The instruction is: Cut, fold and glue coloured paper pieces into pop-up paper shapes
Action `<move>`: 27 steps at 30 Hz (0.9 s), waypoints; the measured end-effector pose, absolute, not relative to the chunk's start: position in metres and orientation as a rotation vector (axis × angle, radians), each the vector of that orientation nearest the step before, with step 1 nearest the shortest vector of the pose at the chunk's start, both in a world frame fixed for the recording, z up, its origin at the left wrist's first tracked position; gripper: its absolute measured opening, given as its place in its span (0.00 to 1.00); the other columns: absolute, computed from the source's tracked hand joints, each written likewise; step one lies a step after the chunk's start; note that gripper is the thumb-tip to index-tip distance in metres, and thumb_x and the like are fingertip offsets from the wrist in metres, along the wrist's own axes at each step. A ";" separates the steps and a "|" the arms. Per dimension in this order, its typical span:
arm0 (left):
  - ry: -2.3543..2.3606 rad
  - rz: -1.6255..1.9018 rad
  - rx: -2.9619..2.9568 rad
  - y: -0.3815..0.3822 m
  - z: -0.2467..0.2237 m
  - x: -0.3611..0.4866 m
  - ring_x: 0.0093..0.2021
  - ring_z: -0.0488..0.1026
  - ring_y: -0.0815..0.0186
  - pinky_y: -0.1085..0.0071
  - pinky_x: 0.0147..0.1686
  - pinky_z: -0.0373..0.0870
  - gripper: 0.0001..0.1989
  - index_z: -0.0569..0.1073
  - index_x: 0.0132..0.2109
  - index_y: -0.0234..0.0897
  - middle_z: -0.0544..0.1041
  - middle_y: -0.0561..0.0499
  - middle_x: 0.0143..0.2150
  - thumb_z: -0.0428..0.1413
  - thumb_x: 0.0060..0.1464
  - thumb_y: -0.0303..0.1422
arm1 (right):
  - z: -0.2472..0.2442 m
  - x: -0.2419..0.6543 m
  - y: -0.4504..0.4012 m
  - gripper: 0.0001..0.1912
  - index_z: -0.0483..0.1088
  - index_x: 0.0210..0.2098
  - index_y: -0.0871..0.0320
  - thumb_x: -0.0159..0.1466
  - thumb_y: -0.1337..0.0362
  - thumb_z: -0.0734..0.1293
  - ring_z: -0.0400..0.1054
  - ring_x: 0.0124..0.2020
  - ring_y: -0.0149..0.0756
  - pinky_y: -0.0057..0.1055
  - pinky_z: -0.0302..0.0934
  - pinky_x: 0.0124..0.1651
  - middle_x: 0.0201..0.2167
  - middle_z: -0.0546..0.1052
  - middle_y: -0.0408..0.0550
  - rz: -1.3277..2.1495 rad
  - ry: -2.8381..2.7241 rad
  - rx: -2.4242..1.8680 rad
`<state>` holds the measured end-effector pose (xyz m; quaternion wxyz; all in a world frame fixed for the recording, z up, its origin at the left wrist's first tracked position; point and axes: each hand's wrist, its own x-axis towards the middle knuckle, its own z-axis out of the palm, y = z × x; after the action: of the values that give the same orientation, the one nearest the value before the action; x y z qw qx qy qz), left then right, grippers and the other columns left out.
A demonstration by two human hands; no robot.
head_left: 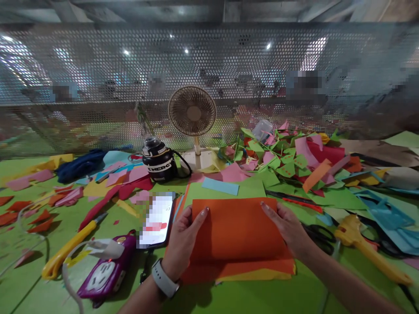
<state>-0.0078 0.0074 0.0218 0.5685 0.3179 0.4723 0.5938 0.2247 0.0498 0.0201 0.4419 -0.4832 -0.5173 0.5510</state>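
Note:
An orange sheet of paper [237, 231] is held up between my two hands, above the green table. My left hand [190, 229] grips its left edge, thumb on the front and fingers behind. The right edge is pinched the same way by my right hand [288, 224]. Beneath it lie more orange paper and a yellow sheet [258, 274], whose lower edge shows. A lit phone [160, 218] lies just left of my left hand. Black-handled scissors [319, 237] and a yellow glue gun [366, 250] are to the right of my right hand.
A small fan [192, 111] and a black flask [158, 161] stand at the back. Coloured paper scraps [278, 152] are heaped behind on the right. At left lie a yellow-handled cutter [72, 246] and a purple power strip [106, 270] with a white cable. A perforated screen [242, 61] rises behind.

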 end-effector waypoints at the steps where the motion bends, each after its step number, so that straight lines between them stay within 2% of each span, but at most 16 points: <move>1: 1.115 1.393 0.741 0.007 0.022 -0.008 0.45 0.76 0.57 0.63 0.45 0.72 0.20 0.73 0.47 0.38 0.79 0.47 0.45 0.63 0.47 0.40 | 0.019 0.225 0.050 0.18 0.69 0.33 0.56 0.55 0.47 0.68 0.69 0.32 0.39 0.33 0.64 0.34 0.30 0.76 0.46 1.393 -1.272 -1.196; 7: 1.137 1.377 0.711 0.006 0.019 -0.009 0.42 0.77 0.57 0.66 0.39 0.75 0.23 0.73 0.47 0.38 0.80 0.47 0.43 0.64 0.44 0.40 | 0.019 0.224 0.050 0.18 0.69 0.34 0.55 0.55 0.48 0.69 0.68 0.37 0.39 0.31 0.63 0.39 0.34 0.76 0.46 1.353 -1.249 -1.159; 14: 1.223 1.346 0.628 0.007 0.025 -0.007 0.38 0.78 0.58 0.67 0.34 0.77 0.25 0.73 0.46 0.40 0.81 0.49 0.40 0.67 0.39 0.40 | 0.014 0.225 0.052 0.20 0.66 0.27 0.56 0.54 0.44 0.67 0.63 0.28 0.33 0.29 0.58 0.32 0.23 0.69 0.40 1.236 -1.235 -1.188; 22: 1.327 1.330 0.659 0.007 0.031 -0.005 0.31 0.78 0.60 0.74 0.23 0.74 0.26 0.74 0.40 0.38 0.81 0.52 0.31 0.69 0.31 0.41 | 0.014 0.223 0.053 0.19 0.65 0.26 0.56 0.56 0.46 0.66 0.58 0.26 0.30 0.28 0.54 0.30 0.22 0.66 0.39 1.269 -1.228 -1.133; 27: 1.320 1.304 0.638 0.006 0.029 -0.007 0.30 0.78 0.60 0.72 0.23 0.74 0.26 0.74 0.41 0.38 0.81 0.50 0.33 0.69 0.32 0.42 | 0.016 0.223 0.054 0.21 0.59 0.22 0.56 0.56 0.46 0.67 0.50 0.23 0.27 0.27 0.48 0.27 0.20 0.58 0.37 1.194 -1.247 -1.139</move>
<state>-0.0069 0.0060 0.0289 0.5559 0.2703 0.5592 0.5524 0.2227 0.0536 0.0158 0.5111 -0.4733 -0.5182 0.4962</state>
